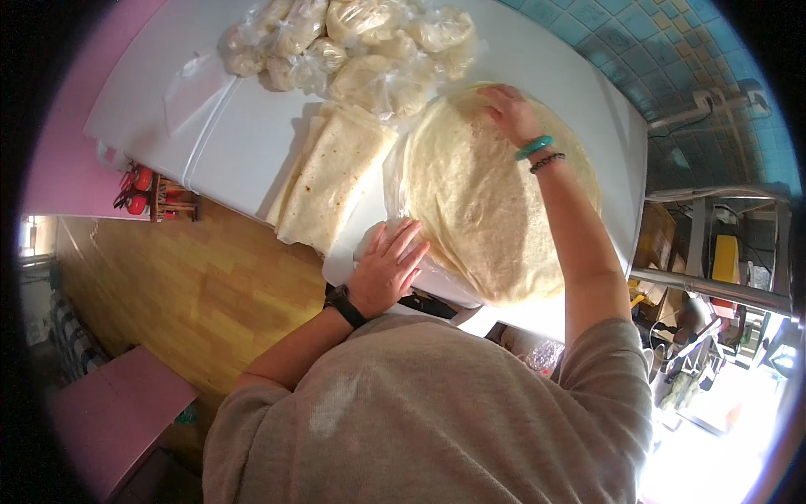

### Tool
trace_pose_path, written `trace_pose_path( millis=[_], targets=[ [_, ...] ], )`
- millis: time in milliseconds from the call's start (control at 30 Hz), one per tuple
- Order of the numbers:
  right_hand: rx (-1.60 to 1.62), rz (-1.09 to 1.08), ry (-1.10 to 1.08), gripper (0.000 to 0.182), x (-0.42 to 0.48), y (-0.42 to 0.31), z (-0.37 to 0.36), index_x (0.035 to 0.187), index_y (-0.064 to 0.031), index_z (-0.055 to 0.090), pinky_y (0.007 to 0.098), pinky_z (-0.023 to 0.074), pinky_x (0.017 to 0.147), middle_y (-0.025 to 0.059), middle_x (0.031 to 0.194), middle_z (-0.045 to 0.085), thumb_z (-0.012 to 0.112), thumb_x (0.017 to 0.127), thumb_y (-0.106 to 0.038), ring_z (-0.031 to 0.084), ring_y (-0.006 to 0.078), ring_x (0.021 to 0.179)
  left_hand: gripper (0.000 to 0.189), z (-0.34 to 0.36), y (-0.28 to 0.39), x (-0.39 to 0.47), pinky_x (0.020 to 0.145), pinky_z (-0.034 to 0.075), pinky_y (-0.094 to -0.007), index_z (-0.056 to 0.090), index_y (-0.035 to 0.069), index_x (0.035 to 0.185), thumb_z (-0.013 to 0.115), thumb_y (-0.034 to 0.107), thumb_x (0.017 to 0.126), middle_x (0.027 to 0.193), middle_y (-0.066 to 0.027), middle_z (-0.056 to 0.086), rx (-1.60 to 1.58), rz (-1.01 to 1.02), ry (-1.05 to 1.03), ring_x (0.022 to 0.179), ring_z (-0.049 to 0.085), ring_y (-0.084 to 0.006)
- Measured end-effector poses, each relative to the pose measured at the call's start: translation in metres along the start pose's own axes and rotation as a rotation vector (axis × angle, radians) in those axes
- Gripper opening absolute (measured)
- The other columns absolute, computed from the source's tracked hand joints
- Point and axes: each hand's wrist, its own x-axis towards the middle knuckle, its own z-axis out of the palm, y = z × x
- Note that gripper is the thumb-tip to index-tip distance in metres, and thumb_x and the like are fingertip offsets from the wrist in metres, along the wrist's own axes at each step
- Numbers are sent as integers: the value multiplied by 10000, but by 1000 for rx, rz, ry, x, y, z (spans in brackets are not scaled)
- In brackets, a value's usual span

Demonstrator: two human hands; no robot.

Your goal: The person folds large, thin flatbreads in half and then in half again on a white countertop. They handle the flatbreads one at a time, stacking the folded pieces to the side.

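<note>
A wide stack of thin round flatbreads [491,201] lies on a clear plastic sheet [395,183] in front of me. My right hand [511,114] rests at the stack's far edge with its fingers bent; whether they pinch the top layer is hard to see. Palm down, my left hand [387,268] lies on the plastic by the stack's near left side, fingers spread and holding nothing. To the left of the stack sits a folded pile of flatbread [337,176] with small brown spots. Knotted clear plastic bags of folded flatbread [384,82] are heaped behind both.
The white table [252,145] carries everything, and a flat plastic bag [195,88] lies on its left part. Blue wall tiles [620,38] border the far right side. A metal-framed rack [711,290] with mixed goods stands at right. A pink tabletop [126,409] is at lower left.
</note>
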Motion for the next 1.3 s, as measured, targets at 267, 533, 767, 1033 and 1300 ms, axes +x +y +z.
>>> trace_pose_path(
  millis=[267, 533, 767, 1033, 1300],
  targets=[
    [-53, -92, -313, 178, 41, -33, -1, 942, -59, 616, 374, 459, 814, 107, 973, 580, 608, 768, -95, 553, 297, 933, 468, -25, 5, 90, 1053, 268, -417, 421, 0, 1259, 545, 134, 828, 1362, -197, 347, -112, 5, 281, 1265, 335, -335],
    [95, -44, -166, 100, 37, -14, 10, 845, -57, 588, 380, 469, 711, 108, 864, 562, 597, 745, -58, 557, 312, 812, 302, 11, -62, 202, 890, 400, -443, 464, -29, 1109, 463, 146, 863, 1114, -237, 504, -158, -152, 356, 1040, 480, -387],
    [-30, -112, -25, 116, 26, -8, 9, 836, -80, 602, 400, 460, 736, 99, 844, 571, 602, 723, -106, 548, 309, 845, 235, 18, -67, 207, 840, 411, -449, 477, -14, 1030, 457, 152, 864, 1028, -213, 541, -117, -183, 250, 990, 497, -382],
    [-52, -50, -113, 69, 29, -20, 6, 789, -64, 571, 384, 450, 781, 94, 872, 568, 592, 725, -49, 530, 295, 900, 232, 14, -65, 203, 836, 411, -450, 478, -17, 1029, 463, 145, 863, 1034, -219, 541, -94, -134, 291, 980, 499, -383],
    [-170, -271, -8, 93, 14, -29, -11, 816, -72, 557, 375, 444, 797, 94, 885, 561, 546, 728, -103, 538, 286, 904, 263, 11, -65, 205, 820, 439, -407, 529, -22, 998, 480, 195, 857, 981, -186, 578, -25, -211, 254, 972, 539, -313]
  ],
)
